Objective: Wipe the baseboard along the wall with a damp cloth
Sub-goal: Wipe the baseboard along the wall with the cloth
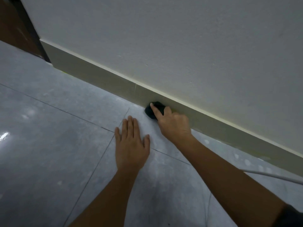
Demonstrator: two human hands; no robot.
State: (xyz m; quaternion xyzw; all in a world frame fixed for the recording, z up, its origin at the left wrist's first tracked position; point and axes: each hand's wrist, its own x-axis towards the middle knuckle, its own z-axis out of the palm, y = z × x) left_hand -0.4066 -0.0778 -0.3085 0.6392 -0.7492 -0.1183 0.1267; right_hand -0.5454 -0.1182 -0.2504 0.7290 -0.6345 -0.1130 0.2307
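A beige baseboard (pixel 98 74) runs diagonally from upper left to lower right under a white wall (pixel 180 38). My right hand (pixel 173 123) presses a small dark cloth (pixel 150 113) against the foot of the baseboard where it meets the floor, with the index finger stretched over the cloth. My left hand (pixel 131 145) lies flat on the grey tiled floor (pixel 49 136), fingers together and palm down, holding nothing, just left of the right hand.
A dark brown door frame (pixel 27 30) ends the baseboard at the upper left. A thin white cable (pixel 278 176) crosses the floor at the lower right, passing behind my right forearm. Light glares off the tiles at the far left.
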